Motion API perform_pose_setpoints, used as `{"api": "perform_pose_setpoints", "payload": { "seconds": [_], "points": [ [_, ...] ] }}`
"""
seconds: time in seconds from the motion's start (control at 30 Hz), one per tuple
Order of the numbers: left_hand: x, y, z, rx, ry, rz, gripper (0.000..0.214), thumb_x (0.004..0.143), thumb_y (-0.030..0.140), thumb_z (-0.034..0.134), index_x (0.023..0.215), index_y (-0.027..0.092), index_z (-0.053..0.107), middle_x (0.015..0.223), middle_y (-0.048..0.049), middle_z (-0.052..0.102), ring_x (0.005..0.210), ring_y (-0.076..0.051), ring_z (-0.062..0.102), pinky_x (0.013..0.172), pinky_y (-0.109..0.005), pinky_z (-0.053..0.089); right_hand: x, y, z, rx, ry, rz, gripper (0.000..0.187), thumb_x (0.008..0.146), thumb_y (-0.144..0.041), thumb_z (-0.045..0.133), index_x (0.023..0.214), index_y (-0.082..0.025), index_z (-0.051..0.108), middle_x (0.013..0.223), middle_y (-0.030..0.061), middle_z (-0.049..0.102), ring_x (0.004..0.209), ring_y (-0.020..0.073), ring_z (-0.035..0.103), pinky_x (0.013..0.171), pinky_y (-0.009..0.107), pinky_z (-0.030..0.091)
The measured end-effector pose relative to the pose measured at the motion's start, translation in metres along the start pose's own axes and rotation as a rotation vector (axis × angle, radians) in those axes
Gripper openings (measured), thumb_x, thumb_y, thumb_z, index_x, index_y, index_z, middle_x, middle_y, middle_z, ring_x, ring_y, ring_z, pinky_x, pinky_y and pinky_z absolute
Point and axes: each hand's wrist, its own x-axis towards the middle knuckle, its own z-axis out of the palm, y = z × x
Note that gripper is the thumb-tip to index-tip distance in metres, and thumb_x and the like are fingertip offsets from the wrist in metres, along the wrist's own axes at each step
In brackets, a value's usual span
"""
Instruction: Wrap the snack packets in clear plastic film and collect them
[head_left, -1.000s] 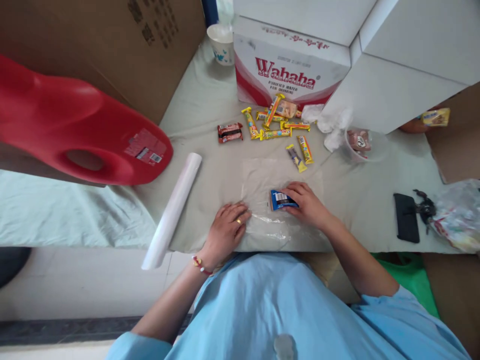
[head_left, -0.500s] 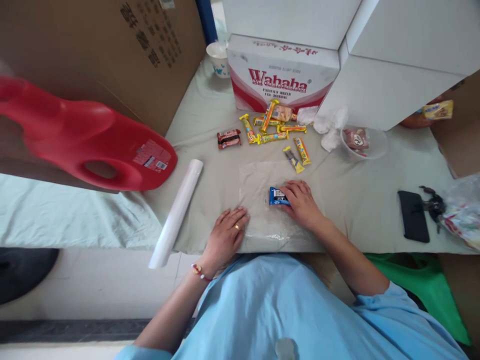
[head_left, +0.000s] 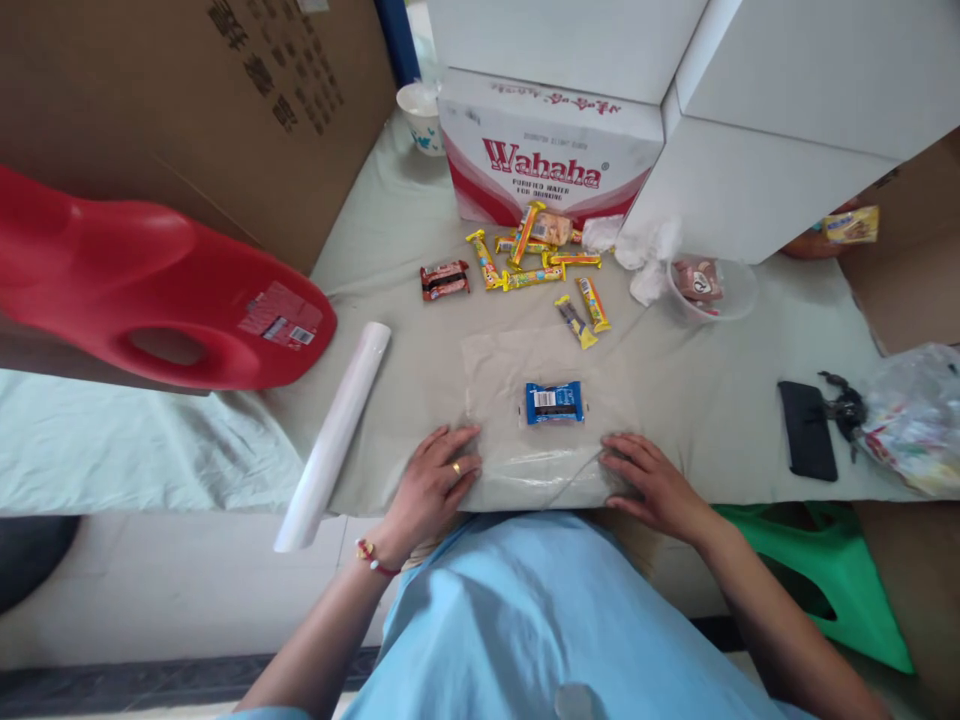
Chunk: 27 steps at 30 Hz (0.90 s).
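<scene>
A blue wrapped snack pack (head_left: 553,403) lies on a sheet of clear plastic film (head_left: 502,465) spread on the cloth-covered table. My left hand (head_left: 435,478) rests at the film's left edge, fingers stretched out, with a ring on one finger. At the film's near right corner lies my right hand (head_left: 651,482), its fingers apart and holding nothing. Both hands are apart from the blue pack.
Beyond the film lie several yellow snack bars (head_left: 534,278) and a brown-red pack (head_left: 445,280). A white roll (head_left: 334,440) and a red jug (head_left: 187,290) are left. Rightward sit a plastic bowl (head_left: 739,305), a phone (head_left: 807,430) and keys (head_left: 849,405).
My right hand has let go of the blue snack pack and moved nearer, to the film's right edge. My left hand stays at the left edge. The view has shifted slightly.
</scene>
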Motion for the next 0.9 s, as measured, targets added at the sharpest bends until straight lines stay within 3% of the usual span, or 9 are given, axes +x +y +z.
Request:
{"api": "perform_pose_setpoints", "payload": {
  "seconds": [0.07, 0.13, 0.23, 0.37, 0.53, 0.6, 0.73, 0.8, 0.9],
  "points": [
    [0.007, 0.0, -0.002, -0.042, 0.019, -0.016, 0.021, 0.104, 0.03, 0.055, 0.102, 0.026, 0.076, 0.14, -0.0093, 0.072, 0.125, -0.026, 0.068, 0.117, -0.054, 0.048, -0.005, 0.002, 0.009, -0.006, 0.092, 0.012, 0.026, 0.104, -0.035, 0.06, 0.126, -0.03, 0.074, 0.141, 0.0135, 0.069, 0.134, 0.0318, 0.062, 0.11, 0.061, 0.054],
    [0.015, 0.0, -0.009, -0.104, 0.014, -0.042, 0.02, 0.104, 0.032, 0.056, 0.1, 0.025, 0.074, 0.137, -0.0103, 0.073, 0.123, -0.026, 0.069, 0.111, -0.05, 0.052, 0.002, 0.003, 0.007, 0.037, 0.143, 0.013, 0.024, 0.107, -0.03, 0.054, 0.115, -0.03, 0.077, 0.125, 0.0109, 0.076, 0.124, 0.0288, 0.067, 0.103, 0.056, 0.058],
    [0.031, -0.003, -0.022, -0.202, 0.003, -0.093, 0.022, 0.105, 0.036, 0.054, 0.097, 0.024, 0.071, 0.13, -0.0109, 0.074, 0.122, -0.025, 0.068, 0.105, -0.044, 0.056, 0.03, 0.004, -0.019, 0.108, 0.124, 0.044, 0.028, 0.109, -0.035, 0.05, 0.112, -0.029, 0.077, 0.105, 0.0096, 0.078, 0.111, 0.027, 0.069, 0.098, 0.05, 0.058],
    [0.06, -0.011, -0.032, -0.235, 0.074, -0.121, 0.024, 0.104, 0.041, 0.054, 0.094, 0.024, 0.068, 0.112, -0.0089, 0.077, 0.115, -0.025, 0.068, 0.106, -0.045, 0.054, 0.075, 0.016, -0.055, 0.115, 0.133, 0.122, 0.035, 0.108, -0.048, 0.051, 0.104, -0.026, 0.077, 0.091, 0.0086, 0.075, 0.092, 0.0242, 0.068, 0.088, 0.042, 0.056],
    [0.086, -0.023, -0.02, -0.153, 0.191, -0.222, 0.032, 0.102, 0.045, 0.051, 0.083, 0.024, 0.064, 0.101, -0.0079, 0.076, 0.104, -0.025, 0.066, 0.098, -0.044, 0.054, 0.117, 0.052, -0.052, 0.123, 0.109, 0.247, 0.038, 0.103, -0.051, 0.052, 0.1, -0.023, 0.077, 0.089, 0.006, 0.075, 0.081, 0.0205, 0.067, 0.077, 0.033, 0.053],
    [0.091, -0.025, -0.011, -0.097, 0.244, -0.266, 0.033, 0.101, 0.044, 0.052, 0.077, 0.024, 0.063, 0.093, -0.0075, 0.074, 0.098, -0.025, 0.065, 0.096, -0.045, 0.054, 0.126, 0.06, -0.046, 0.056, 0.077, 0.274, 0.035, 0.101, -0.044, 0.051, 0.1, -0.02, 0.077, 0.087, 0.0072, 0.074, 0.079, 0.0219, 0.066, 0.078, 0.036, 0.054],
    [0.096, -0.025, 0.001, -0.003, 0.273, -0.331, 0.033, 0.098, 0.04, 0.055, 0.071, 0.024, 0.061, 0.085, -0.0079, 0.07, 0.092, -0.027, 0.063, 0.094, -0.047, 0.052, 0.131, 0.04, -0.042, -0.188, 0.277, 0.253, 0.031, 0.099, -0.032, 0.054, 0.113, -0.019, 0.079, 0.107, 0.0161, 0.073, 0.102, 0.032, 0.064, 0.096, 0.051, 0.053],
    [0.097, -0.024, 0.004, 0.016, 0.266, -0.357, 0.033, 0.098, 0.04, 0.055, 0.07, 0.024, 0.061, 0.086, -0.0089, 0.069, 0.093, -0.028, 0.062, 0.095, -0.049, 0.051, 0.131, 0.018, -0.039, -0.185, 0.352, 0.181, 0.031, 0.102, -0.03, 0.053, 0.118, -0.022, 0.078, 0.116, 0.0157, 0.071, 0.111, 0.0316, 0.062, 0.098, 0.049, 0.053],
    [0.098, -0.024, 0.005, 0.026, 0.29, -0.375, 0.029, 0.098, 0.038, 0.056, 0.075, 0.023, 0.064, 0.09, -0.01, 0.069, 0.097, -0.03, 0.062, 0.097, -0.051, 0.052, 0.137, -0.007, -0.026, -0.089, 0.222, 0.023, 0.03, 0.105, -0.03, 0.052, 0.12, -0.027, 0.078, 0.118, 0.0123, 0.069, 0.11, 0.0261, 0.064, 0.095, 0.041, 0.055]
  ]
}}
